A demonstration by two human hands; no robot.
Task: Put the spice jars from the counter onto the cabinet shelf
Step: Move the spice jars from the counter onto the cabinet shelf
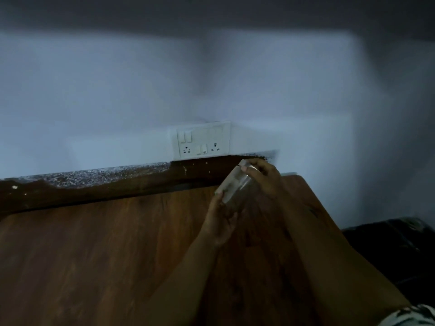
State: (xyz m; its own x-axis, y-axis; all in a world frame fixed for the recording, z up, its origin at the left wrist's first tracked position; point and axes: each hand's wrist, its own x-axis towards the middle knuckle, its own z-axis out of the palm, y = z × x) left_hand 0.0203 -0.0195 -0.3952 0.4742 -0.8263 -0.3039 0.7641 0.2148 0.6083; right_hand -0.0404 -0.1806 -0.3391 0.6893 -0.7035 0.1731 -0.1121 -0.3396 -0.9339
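patterned cloth, a sleeve in pale and dark print, shows at the bottom right corner, nearest the camera. from there two bare forearms reach forward over a reddish-brown wooden counter with a visible grain. the picture is dim and soft, so fine detail is hard to read.

the left hand comes up from below, palm turned upward, its fingers curled under the lower end of a clear spice jar. the right hand comes from above and to the right, its fingertips pinching the upper end of the same jar. the jar is held between both hands, tilted, its pale end toward the upper left, lifted above the counter near the counter's far right part. what is inside the jar cannot be told; it looks see-through with a whitish band along one side.

past the hands, a dark brown strip runs along the back of the counter, its top edge speckled with white flecks. above that stands a pale bluish wall, and on it, just above the strip, a white switch and socket plate with two sockets and several rocker switches. at the far right, beyond the counter's edge, lies something dark and glossy, too dim to name.
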